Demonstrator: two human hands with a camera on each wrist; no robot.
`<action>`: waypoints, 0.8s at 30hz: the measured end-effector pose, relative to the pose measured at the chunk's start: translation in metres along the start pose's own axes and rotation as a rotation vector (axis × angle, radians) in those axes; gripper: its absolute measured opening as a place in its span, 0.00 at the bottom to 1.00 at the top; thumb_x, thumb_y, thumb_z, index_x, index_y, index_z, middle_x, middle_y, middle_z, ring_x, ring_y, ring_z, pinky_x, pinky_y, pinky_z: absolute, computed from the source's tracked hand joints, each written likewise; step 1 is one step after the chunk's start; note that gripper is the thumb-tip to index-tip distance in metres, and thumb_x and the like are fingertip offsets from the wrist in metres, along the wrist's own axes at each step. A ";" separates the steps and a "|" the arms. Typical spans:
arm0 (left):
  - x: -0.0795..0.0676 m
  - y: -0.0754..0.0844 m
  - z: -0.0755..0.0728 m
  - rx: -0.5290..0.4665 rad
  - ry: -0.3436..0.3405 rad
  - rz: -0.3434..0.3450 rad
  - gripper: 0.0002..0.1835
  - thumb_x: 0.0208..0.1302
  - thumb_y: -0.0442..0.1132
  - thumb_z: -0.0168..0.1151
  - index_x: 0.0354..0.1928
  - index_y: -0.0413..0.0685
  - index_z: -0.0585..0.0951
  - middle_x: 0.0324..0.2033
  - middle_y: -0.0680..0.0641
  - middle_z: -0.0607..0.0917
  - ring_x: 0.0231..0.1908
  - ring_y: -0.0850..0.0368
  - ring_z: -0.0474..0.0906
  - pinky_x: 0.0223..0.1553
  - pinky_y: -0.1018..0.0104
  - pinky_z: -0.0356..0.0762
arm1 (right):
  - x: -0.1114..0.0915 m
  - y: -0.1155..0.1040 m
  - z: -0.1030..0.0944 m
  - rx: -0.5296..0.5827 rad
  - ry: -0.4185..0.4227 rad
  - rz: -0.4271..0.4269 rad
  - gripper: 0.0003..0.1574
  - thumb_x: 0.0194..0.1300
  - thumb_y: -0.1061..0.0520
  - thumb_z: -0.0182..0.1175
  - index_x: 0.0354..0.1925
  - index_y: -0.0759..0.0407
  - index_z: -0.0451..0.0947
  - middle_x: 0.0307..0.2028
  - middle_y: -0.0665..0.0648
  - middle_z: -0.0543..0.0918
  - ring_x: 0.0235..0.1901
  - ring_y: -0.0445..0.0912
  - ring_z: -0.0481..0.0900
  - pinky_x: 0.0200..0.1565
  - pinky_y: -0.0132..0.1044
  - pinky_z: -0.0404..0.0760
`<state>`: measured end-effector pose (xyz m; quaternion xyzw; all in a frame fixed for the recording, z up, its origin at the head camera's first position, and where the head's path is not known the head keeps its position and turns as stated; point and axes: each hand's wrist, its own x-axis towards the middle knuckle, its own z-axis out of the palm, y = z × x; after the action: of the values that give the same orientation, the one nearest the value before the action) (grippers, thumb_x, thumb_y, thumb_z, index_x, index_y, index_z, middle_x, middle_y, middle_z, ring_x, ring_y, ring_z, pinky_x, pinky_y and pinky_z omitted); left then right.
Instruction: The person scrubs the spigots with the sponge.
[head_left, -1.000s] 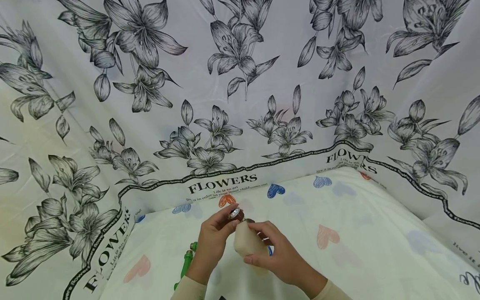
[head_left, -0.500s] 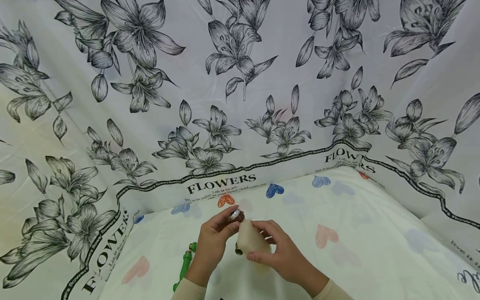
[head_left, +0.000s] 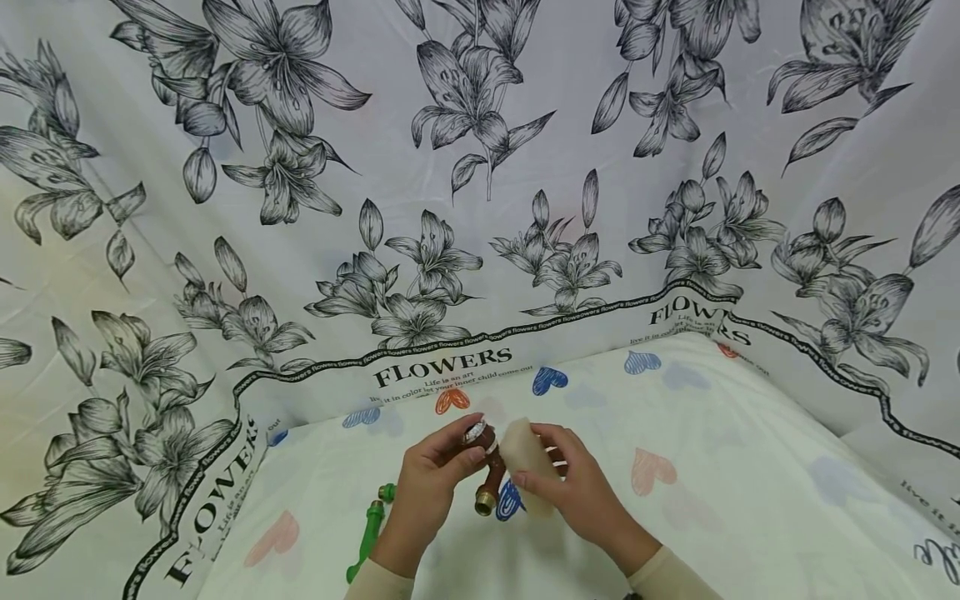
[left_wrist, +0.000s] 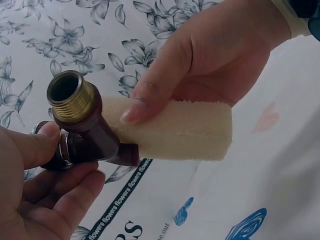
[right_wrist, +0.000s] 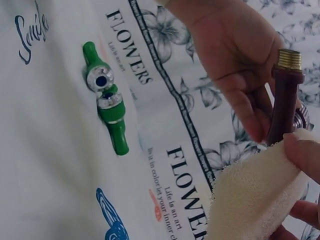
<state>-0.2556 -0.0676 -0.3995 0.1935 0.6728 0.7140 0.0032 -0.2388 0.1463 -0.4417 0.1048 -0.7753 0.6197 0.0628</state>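
My left hand (head_left: 435,475) pinches a dark red valve (head_left: 495,475) by its chrome-ringed knob end, between thumb and fingers. The valve's brass threaded end (left_wrist: 75,100) points down toward me in the head view. My right hand (head_left: 577,483) grips a beige sponge (head_left: 528,467), thumb on the near face and fingers behind it. In the right wrist view the sponge (right_wrist: 255,195) overlaps the lower part of the valve (right_wrist: 284,107). The left wrist view has the sponge (left_wrist: 185,132) close behind the valve body; whether they touch there I cannot tell.
Green valves (right_wrist: 112,112) with chrome parts lie on the white heart-printed cloth (head_left: 720,517), left of my left forearm in the head view. A flower-printed curtain (head_left: 540,125) encloses the back and sides.
The sponge has shifted right and turned more upright, uncovering the valve's body and brass end. My left hand keeps its hold on the valve, nearly in place. The green valves have not moved.
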 end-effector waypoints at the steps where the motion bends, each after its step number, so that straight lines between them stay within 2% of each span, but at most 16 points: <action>1: 0.000 0.000 0.000 0.000 0.004 0.000 0.21 0.61 0.36 0.66 0.57 0.52 0.79 0.49 0.40 0.82 0.51 0.45 0.79 0.48 0.55 0.78 | -0.001 0.000 0.000 -0.002 -0.005 0.001 0.40 0.53 0.38 0.70 0.62 0.37 0.68 0.52 0.48 0.72 0.49 0.49 0.72 0.47 0.45 0.75; 8: 0.002 -0.003 -0.003 0.025 0.028 0.024 0.21 0.61 0.37 0.66 0.58 0.52 0.79 0.49 0.40 0.81 0.51 0.45 0.78 0.48 0.56 0.79 | -0.008 -0.007 0.009 0.003 -0.106 -0.042 0.39 0.55 0.37 0.68 0.63 0.34 0.64 0.54 0.45 0.71 0.50 0.46 0.73 0.49 0.45 0.75; 16: 0.003 -0.010 -0.009 0.076 0.081 0.049 0.20 0.61 0.36 0.65 0.57 0.54 0.80 0.49 0.42 0.82 0.51 0.48 0.78 0.48 0.58 0.79 | -0.017 -0.019 0.016 0.006 -0.227 -0.230 0.37 0.58 0.44 0.68 0.64 0.39 0.66 0.53 0.46 0.72 0.48 0.50 0.73 0.46 0.42 0.77; 24: 0.002 -0.012 -0.010 0.057 0.077 0.035 0.20 0.62 0.36 0.65 0.57 0.53 0.80 0.50 0.39 0.81 0.51 0.48 0.78 0.48 0.57 0.79 | -0.017 -0.016 0.016 0.007 -0.210 -0.219 0.38 0.57 0.44 0.69 0.63 0.39 0.67 0.53 0.46 0.72 0.48 0.49 0.73 0.45 0.42 0.77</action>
<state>-0.2629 -0.0752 -0.4103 0.1778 0.6891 0.7013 -0.0406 -0.2181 0.1286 -0.4339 0.2530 -0.7595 0.5974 0.0482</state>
